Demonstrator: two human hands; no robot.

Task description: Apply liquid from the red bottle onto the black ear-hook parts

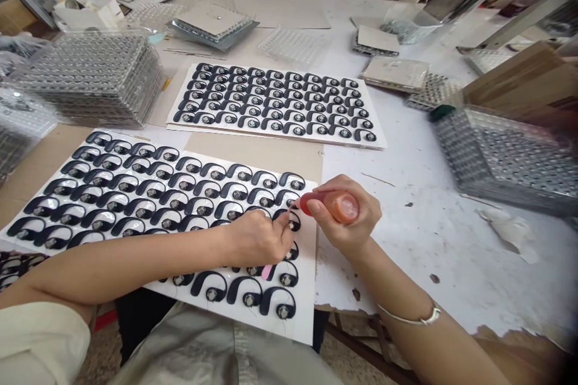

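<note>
A white board (304, 307) lies before me, bearing rows of black ear-hook earphone parts (250, 290) with round, silvery centres. Over its right side, my left hand (262, 239) is closed around a slim pink tool (267, 271); one end sticks out below the fist, and a thin tip seems to reach an ear-hook part near the right edge. My right hand (350, 228) grips a translucent red-orange tool (345, 207), seen end-on; whether it is a handle or a bottle I cannot tell. Its narrow red end points left at the same part, close to my left fingertips.
A second board (379, 139) of similar parts lies beyond the first. Stacked clear trays stand at the left (97, 78) and right (510, 156). Card-topped packs (395, 72) sit farther back. Crumpled tissue (510, 231) lies on the white, stained table (406, 192).
</note>
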